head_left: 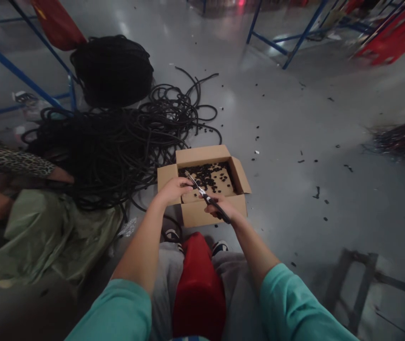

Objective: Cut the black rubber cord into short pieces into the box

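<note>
My right hand [220,207] is closed round the dark handles of a cutting tool [207,198], whose metal blades point up and left over an open cardboard box [209,153]. Above the box's left side, my left hand [174,190] has its fingers pinched together close to the blades. A small dark piece seems to be between those fingers, too small to make out. Many short black pieces [205,176] lie inside the box.
Long black tubing [110,147] is heaped left of the box, with a black coil [113,71] behind. Another person's hands [62,175] are at the heap's left. Green sheeting [46,232] lies lower left. Blue metal frames [269,42] stand behind. Black scraps dot the floor.
</note>
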{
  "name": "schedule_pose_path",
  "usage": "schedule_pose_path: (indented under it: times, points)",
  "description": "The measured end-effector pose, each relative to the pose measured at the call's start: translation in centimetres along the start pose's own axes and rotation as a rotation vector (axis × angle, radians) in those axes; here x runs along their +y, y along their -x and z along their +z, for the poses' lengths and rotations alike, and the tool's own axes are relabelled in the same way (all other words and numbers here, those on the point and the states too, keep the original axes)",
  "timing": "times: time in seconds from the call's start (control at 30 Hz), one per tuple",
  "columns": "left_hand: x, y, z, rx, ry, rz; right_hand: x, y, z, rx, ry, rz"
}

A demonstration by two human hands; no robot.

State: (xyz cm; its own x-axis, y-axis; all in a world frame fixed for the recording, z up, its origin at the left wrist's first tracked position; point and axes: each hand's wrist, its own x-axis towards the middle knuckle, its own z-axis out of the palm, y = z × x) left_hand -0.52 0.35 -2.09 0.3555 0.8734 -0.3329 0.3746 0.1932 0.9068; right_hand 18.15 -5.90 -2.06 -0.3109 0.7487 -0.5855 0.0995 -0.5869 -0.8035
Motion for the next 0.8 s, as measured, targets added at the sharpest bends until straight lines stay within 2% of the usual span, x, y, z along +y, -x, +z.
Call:
schedule_pose_path:
  times: [0.17, 0.37, 0.57, 0.67, 0.8]
  points:
    - [0.4, -0.1, 0.3, 0.05, -0.07, 0.055, 0.4, -0.4, -0.1, 0.015, 0.034, -0.067]
    - [0.5, -0.2, 0.6, 0.039, -0.151, 0.051, 1.1, -1.1, -0.3, 0.057, 0.112, -0.166]
    - [0.1, -0.4, 0.6, 0.098, -0.237, 0.102, 1.1, -1.4, -0.2, 0.093, 0.126, -0.122]
    - [-0.2, -0.5, 0.6, 0.094, -0.3, 0.103, 0.8, -1.1, -0.1, 0.105, 0.14, -0.123]
    - [-1.1, -0.8, 0.6, 0.099, -0.379, 0.128, 0.6, -0.8, 0.0, 0.122, 0.158, -0.056]
